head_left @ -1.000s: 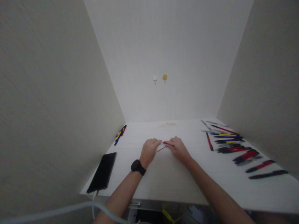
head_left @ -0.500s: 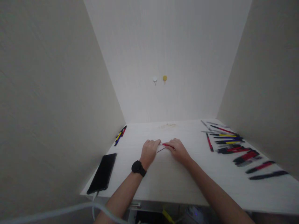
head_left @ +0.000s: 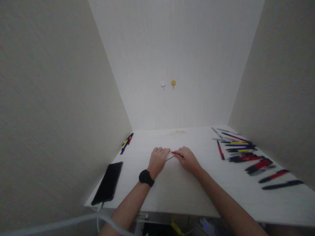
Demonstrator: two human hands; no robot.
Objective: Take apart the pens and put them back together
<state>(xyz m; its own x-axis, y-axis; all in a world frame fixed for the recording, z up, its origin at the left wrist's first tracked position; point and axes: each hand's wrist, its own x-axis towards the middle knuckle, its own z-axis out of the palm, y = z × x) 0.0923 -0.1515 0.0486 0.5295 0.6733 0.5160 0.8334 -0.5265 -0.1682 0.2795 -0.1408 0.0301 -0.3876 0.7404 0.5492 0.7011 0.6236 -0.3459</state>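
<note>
Red pen piece (head_left: 175, 153) is pinched in your right hand (head_left: 189, 160), mid-tabletop (head_left: 182, 190), beside a thin dark rod (head_left: 169, 158); whether your left hand (head_left: 157, 160), nearby, grips anything cannot be told.

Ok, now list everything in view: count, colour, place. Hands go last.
red pen piece: one, red, in the right fingers
thin rod: one, dark, between the hands
right-side pens: many, overlapping, mixed colours, along the right
left-side pens: several, mixed colours, by the left wall
phone: one, black, table's left
cable: at least one, white, lower left
hooks: two, white and yellow, back wall
mark: brownish, table's far edge
table: one, white, centre
walls: three, pale, around
under-table items: unclear, one yellow
watch: one, black, left wrist
left hand, right hand: bare, table's middle
</note>
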